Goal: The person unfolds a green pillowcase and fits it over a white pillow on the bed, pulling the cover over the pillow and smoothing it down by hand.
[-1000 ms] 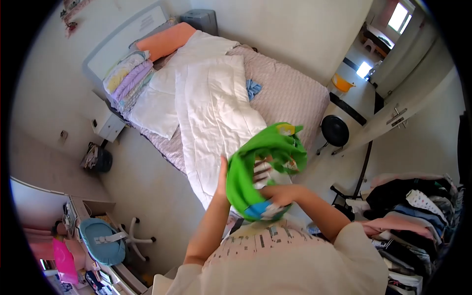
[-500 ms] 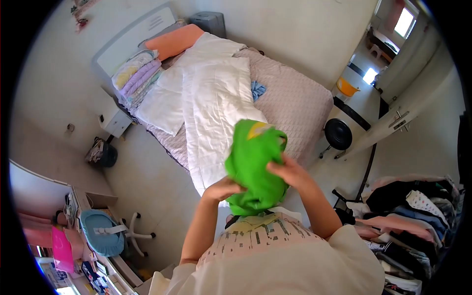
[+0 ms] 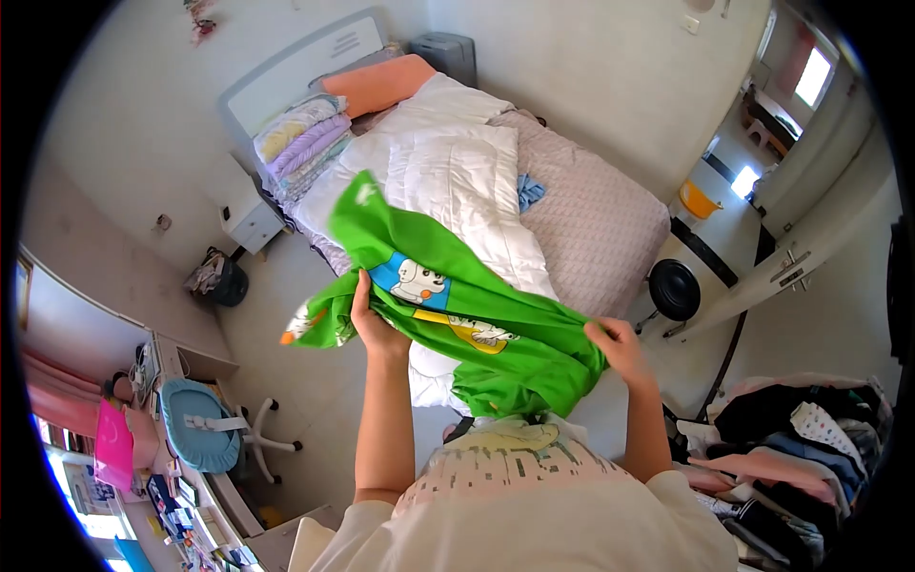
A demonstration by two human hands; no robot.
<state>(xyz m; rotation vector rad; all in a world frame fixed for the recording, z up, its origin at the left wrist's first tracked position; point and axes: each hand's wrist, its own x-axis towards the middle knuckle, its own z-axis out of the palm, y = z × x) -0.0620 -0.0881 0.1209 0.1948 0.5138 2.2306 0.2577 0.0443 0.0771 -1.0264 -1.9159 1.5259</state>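
Note:
A bright green cloth with cartoon prints, in blue and yellow patches, is stretched between my two hands in front of my body. My left hand grips it on the left, with one end of the cloth sticking up and another hanging out to the left. At the right edge, my right hand pinches the cloth between thumb and fingers. Behind the cloth, the white quilt lies over the bed, and the cloth hides part of it.
Folded bedding and an orange pillow lie at the bed's head. A clothes pile stands at right, near a black round stool. A blue chair is at the left, beside a cluttered desk.
The green cloth, bunched up before, is now spread out sideways. My hands have moved apart, the left one up and left, the right one to the right. The view has shifted slightly.

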